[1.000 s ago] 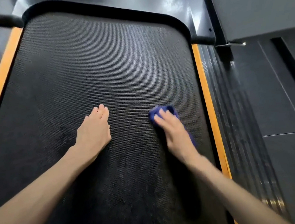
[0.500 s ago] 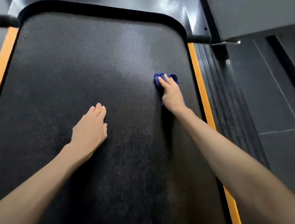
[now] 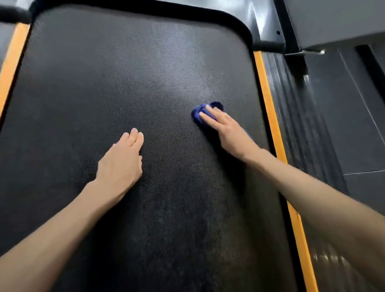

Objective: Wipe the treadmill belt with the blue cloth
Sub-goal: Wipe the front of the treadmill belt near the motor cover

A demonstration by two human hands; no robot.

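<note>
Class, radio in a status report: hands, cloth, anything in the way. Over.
Left hand flat on treadmill belt. Right hand presses blue cloth to belt, fingers straight. No obstacle seen on belt.

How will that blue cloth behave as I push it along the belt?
Probably floppy: the blue cloth is bunched into a soft wad under the flat fingers of the right hand. Likely light, since the hand covers most of it. The treadmill belt looks finely textured, so the cloth may drag and bunch rather than glide.
</note>
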